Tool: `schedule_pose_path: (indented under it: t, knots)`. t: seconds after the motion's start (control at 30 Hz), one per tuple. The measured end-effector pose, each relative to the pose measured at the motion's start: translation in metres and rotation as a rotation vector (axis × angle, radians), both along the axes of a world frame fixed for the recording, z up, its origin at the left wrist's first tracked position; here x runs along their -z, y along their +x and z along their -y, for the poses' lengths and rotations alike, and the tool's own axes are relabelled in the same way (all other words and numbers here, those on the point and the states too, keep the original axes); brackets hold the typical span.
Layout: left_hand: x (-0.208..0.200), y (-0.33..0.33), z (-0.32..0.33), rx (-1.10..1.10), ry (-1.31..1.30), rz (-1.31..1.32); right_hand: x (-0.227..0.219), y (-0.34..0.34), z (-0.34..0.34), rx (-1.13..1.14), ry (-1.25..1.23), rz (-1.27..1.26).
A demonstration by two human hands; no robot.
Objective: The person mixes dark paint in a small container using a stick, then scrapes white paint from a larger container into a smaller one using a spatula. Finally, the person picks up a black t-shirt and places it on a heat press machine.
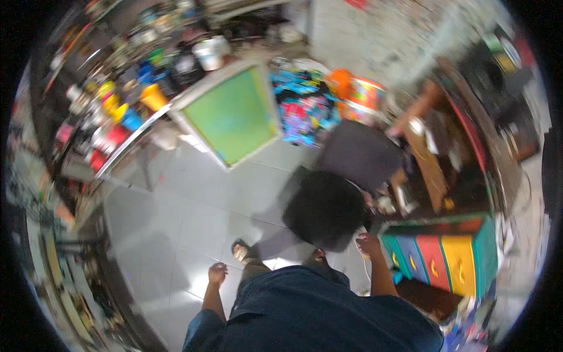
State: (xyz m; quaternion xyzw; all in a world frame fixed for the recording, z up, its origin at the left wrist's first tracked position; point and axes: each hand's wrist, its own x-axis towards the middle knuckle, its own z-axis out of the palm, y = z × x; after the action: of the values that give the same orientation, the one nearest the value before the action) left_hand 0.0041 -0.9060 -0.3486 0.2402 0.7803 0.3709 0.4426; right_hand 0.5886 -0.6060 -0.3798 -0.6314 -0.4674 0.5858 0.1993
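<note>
My left hand [217, 273] hangs beside my body above the tiled floor, its fingers loosely bent and apart, with nothing seen in it. On the other side, my right hand [368, 245] is held out beside a dark padded seat [325, 210]. Its fingers look apart, though motion blurs them. A thin white cord [366, 267] runs close by that hand; whether they touch I cannot tell. Just right of the hand stands a small green cabinet with blue, red and yellow drawer fronts [433, 265].
A white-framed green screen [231, 117] leans ahead, beside a heap of colourful cloth [305, 108]. Bright tubs [365, 97] stand behind a second dark seat [360, 155]. Shelves with cups and containers [126, 114] line the left. A wooden desk [431, 170] stands at the right.
</note>
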Motion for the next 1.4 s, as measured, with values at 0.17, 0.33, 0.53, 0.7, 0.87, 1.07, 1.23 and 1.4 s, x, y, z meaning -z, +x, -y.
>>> schedule_pose_path:
  t: [0.17, 0.33, 0.53, 0.7, 0.87, 1.07, 1.23, 1.4]
  knots:
    - [0.028, -0.042, 0.153, -0.057, -0.342, -0.141, -0.018, -0.199, -0.071, -0.202, 0.075, -0.384]
    - [0.031, -0.089, 0.255, 0.731, -0.889, -0.33, -0.145, -0.451, -0.073, -0.518, 0.12, 0.127]
    - [0.055, -0.188, 0.228, -0.364, -0.524, 0.162, -0.152, -0.57, -0.047, -0.734, 0.242, 0.186]
    - [0.068, -0.278, 0.133, -0.84, -0.072, 0.442, -0.128, -0.599, -0.081, -0.616, 0.24, 0.133]
    - [0.021, -0.373, -0.007, -0.703, -0.369, 0.31, -0.125, -0.658, -0.161, -0.126, 0.137, -0.205]
    - [0.086, -0.513, -0.047, -0.625, -0.221, 0.454, -0.079, -0.76, -0.269, -0.127, 0.194, -0.251]
    - [0.03, -0.556, -0.141, -0.759, 0.087, 0.374, -0.122, -0.833, -0.304, -0.217, 0.44, -0.055]
    - [0.037, -0.571, -0.186, -0.655, 0.009, 0.255, -0.154, -0.839, -0.306, -0.129, 0.316, 0.017]
